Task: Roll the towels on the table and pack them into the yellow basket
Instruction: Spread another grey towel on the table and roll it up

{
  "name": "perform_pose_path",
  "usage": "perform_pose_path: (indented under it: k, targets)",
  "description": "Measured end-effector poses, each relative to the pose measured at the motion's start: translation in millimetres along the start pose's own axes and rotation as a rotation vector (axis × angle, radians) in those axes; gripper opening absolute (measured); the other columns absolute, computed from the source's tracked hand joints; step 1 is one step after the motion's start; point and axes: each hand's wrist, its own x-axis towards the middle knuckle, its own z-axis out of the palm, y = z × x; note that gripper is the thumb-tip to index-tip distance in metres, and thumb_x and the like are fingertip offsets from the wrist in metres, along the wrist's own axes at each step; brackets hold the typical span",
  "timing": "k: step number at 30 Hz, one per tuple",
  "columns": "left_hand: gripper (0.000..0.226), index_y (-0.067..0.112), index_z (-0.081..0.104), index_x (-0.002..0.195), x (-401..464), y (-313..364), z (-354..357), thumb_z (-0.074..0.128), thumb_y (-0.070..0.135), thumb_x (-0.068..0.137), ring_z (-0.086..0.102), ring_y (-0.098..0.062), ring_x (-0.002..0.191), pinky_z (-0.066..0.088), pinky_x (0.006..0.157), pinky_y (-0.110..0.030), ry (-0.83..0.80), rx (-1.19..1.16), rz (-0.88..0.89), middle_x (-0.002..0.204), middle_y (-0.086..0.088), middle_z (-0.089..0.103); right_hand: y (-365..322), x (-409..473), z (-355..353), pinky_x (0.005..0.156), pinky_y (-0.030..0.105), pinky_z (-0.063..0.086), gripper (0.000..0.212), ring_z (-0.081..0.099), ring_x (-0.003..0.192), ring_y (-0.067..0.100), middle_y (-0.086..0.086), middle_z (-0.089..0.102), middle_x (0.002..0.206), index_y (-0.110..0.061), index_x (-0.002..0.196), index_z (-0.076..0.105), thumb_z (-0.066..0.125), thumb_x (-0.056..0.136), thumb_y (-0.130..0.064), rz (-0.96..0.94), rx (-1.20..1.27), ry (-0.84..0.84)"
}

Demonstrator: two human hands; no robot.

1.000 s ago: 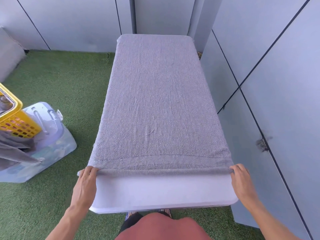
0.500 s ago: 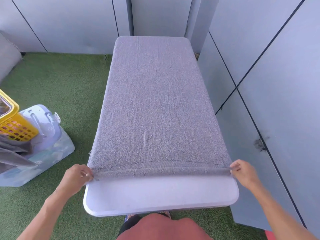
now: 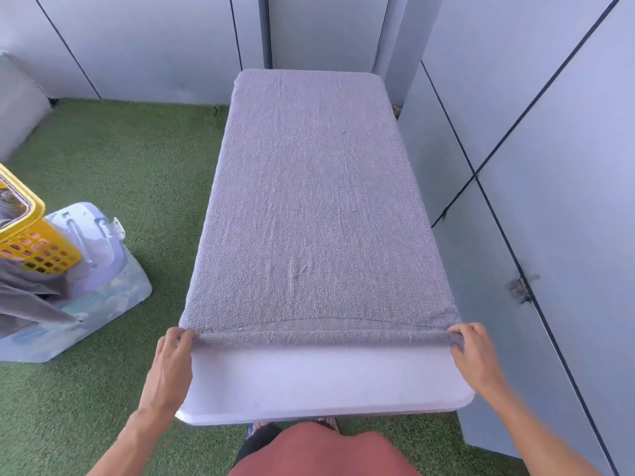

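Observation:
A grey towel (image 3: 309,207) lies spread flat along the white table (image 3: 323,383), covering all but the near strip. Its near edge is turned over into a thin roll (image 3: 323,338) that runs across the table. My left hand (image 3: 173,362) grips the left end of that roll. At the right end, my right hand (image 3: 472,352) grips the roll in the same way. The yellow basket (image 3: 31,235) stands at the far left, partly cut off by the frame edge, with a rolled towel showing inside.
The basket sits on a clear plastic lidded box (image 3: 92,269) on green artificial grass (image 3: 120,159). Grey cloth (image 3: 27,297) hangs beside the basket. Grey panel walls (image 3: 549,166) close in on the table's right side and far end.
Both hands have turned the towel's near edge over into a first thin roll. The left hand, pulled outward half a second ago, is back on the roll's end.

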Motion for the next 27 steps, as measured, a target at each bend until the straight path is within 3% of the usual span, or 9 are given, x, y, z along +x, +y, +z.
perform_pose_path:
  k: [6, 9, 12, 14, 17, 20, 23, 25, 27]
  targets:
    - [0.033, 0.002, 0.064, 0.108, -2.0, -11.2, -7.3, 0.050, -0.015, 0.083, 0.050, -0.030, 0.093, 0.046, 0.076, -0.037, -0.071, 0.022, 0.004, 0.105, -0.010, 0.056, 10.3, -2.3, 0.8, 0.090, 0.040, 0.040, 0.026, 0.053, 0.103, 0.031, 0.006, 0.052, 0.102, -0.004, 0.106, 0.060, 0.055, 0.084, 0.008, -0.036, -0.021, -0.018]
    - [0.032, 0.007, 0.065, 0.108, 4.5, -19.6, -18.7, 0.047, -0.010, 0.088, 0.056, -0.022, 0.084, 0.043, 0.064, -0.028, -0.237, -0.045, -0.020, 0.102, -0.005, 0.059, 22.4, -7.4, -3.1, 0.086, 0.037, 0.040, 0.027, 0.054, 0.102, 0.030, -0.001, 0.050, 0.098, -0.007, 0.107, 0.060, 0.052, 0.085, 0.008, -0.100, -0.067, -0.080]
    - [0.026, 0.015, 0.062, 0.109, 21.0, -24.4, -28.7, 0.054, -0.002, 0.090, 0.061, -0.021, 0.089, 0.049, 0.072, -0.030, -0.345, -0.159, -0.128, 0.104, -0.005, 0.064, 23.7, -0.3, -13.4, 0.087, 0.036, 0.041, 0.031, 0.056, 0.101, 0.028, 0.001, 0.053, 0.099, -0.012, 0.105, 0.060, 0.049, 0.084, 0.009, -0.142, -0.068, -0.162]
    - [0.027, 0.016, 0.056, 0.110, 31.4, -21.3, -32.7, 0.061, 0.001, 0.087, 0.061, -0.023, 0.090, 0.047, 0.073, -0.030, -0.317, -0.260, -0.186, 0.100, -0.007, 0.063, 15.6, 6.6, -18.3, 0.091, 0.036, 0.042, 0.036, 0.055, 0.101, 0.025, 0.006, 0.054, 0.103, -0.016, 0.105, 0.057, 0.051, 0.082, 0.011, -0.112, 0.015, -0.165]
    - [0.021, 0.017, 0.062, 0.092, 40.6, -15.2, -34.0, 0.068, 0.001, 0.081, 0.061, -0.025, 0.087, 0.042, 0.073, -0.031, -0.230, -0.269, -0.205, 0.094, -0.007, 0.058, 9.3, 13.6, -19.7, 0.097, 0.040, 0.043, 0.036, 0.050, 0.102, 0.021, 0.010, 0.054, 0.103, -0.022, 0.092, 0.057, 0.063, 0.077, 0.010, -0.020, 0.182, -0.043]
    - [0.023, 0.023, 0.068, 0.077, 34.0, -11.2, -32.8, 0.067, 0.000, 0.081, 0.053, -0.026, 0.084, 0.040, 0.079, -0.037, -0.105, -0.235, -0.201, 0.093, -0.006, 0.055, 7.8, 10.8, -17.0, 0.094, 0.040, 0.039, 0.026, 0.045, 0.099, 0.024, 0.006, 0.052, 0.096, -0.025, 0.081, 0.066, 0.072, 0.076, 0.000, 0.064, 0.133, 0.115]
    - [0.019, 0.013, 0.071, 0.087, 11.8, -2.3, -24.9, 0.065, -0.004, 0.082, 0.043, -0.026, 0.086, 0.043, 0.069, -0.040, 0.066, -0.032, -0.060, 0.091, -0.006, 0.057, -1.1, 5.0, -6.3, 0.085, 0.039, 0.040, 0.016, 0.045, 0.090, 0.028, 0.002, 0.050, 0.089, -0.010, 0.092, 0.074, 0.068, 0.081, 0.001, -0.019, -0.062, 0.216]
    - [0.026, 0.007, 0.068, 0.098, -4.6, 4.3, -14.8, 0.067, -0.007, 0.077, 0.048, -0.029, 0.092, 0.051, 0.059, -0.040, 0.061, 0.034, -0.003, 0.100, -0.009, 0.059, -3.6, 0.9, 8.7, 0.090, 0.043, 0.041, 0.026, 0.051, 0.093, 0.034, 0.010, 0.058, 0.096, 0.000, 0.105, 0.071, 0.066, 0.080, 0.007, -0.079, -0.089, 0.173]
    - [0.042, 0.002, 0.062, 0.110, -13.5, 7.4, -5.5, 0.073, -0.008, 0.071, 0.049, -0.035, 0.103, 0.057, 0.058, -0.043, 0.045, 0.052, 0.037, 0.110, -0.012, 0.056, -4.2, -2.1, 16.8, 0.100, 0.041, 0.033, 0.044, 0.050, 0.106, 0.037, 0.015, 0.058, 0.111, 0.003, 0.119, 0.064, 0.070, 0.076, 0.007, -0.138, -0.099, 0.128]
